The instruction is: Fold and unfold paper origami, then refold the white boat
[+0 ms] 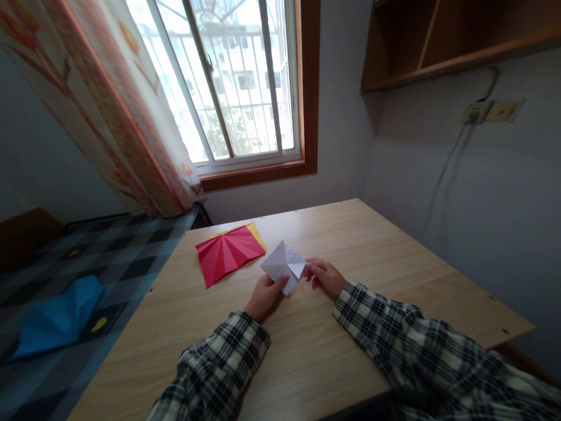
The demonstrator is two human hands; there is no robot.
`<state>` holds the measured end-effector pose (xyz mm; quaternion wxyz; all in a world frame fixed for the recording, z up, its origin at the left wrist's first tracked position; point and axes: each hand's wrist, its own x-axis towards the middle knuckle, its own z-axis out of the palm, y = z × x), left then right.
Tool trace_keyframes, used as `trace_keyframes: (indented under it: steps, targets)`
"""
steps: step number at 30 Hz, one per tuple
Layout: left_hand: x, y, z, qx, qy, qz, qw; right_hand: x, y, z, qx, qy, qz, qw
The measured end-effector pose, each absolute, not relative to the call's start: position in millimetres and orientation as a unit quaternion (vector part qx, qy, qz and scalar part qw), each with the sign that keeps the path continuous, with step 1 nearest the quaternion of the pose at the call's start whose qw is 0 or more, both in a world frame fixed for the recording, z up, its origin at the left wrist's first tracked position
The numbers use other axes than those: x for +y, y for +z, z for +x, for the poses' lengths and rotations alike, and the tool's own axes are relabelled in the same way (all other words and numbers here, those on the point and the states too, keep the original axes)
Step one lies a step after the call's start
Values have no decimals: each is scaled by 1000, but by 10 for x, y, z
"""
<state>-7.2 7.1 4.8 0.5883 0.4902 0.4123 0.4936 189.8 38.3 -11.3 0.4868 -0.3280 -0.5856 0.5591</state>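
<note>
A folded piece of white paper (277,261), roughly diamond-shaped with several creases, is held just above the wooden table. My left hand (266,294) grips its lower edge, thumb on top and the other fingers underneath. At the paper's right corner, my right hand (325,275) pinches a small folded flap between thumb and fingers. Left of the white paper, a red sheet (228,255) with fan-like creases lies on the table. A yellow sheet (258,235) shows partly from beneath it.
The wooden table (350,245) reaches toward the wall below a window (245,88). On the left, a bed with a checked cover (131,245) bears a creased blue sheet (65,316). A shelf (438,64) hangs at upper right, above a wall socket with a cord (477,112).
</note>
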Motion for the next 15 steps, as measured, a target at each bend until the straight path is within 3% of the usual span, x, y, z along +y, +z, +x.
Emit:
trace_keyframes:
  steps: [9,15]
  targets:
    - [89,-19,-108,443,449,569,528,487,-240,1924,-581,573,-369,444]
    - [93,-33,-131,449,433,594,508,471,-231,1905,-522,607,-364,476]
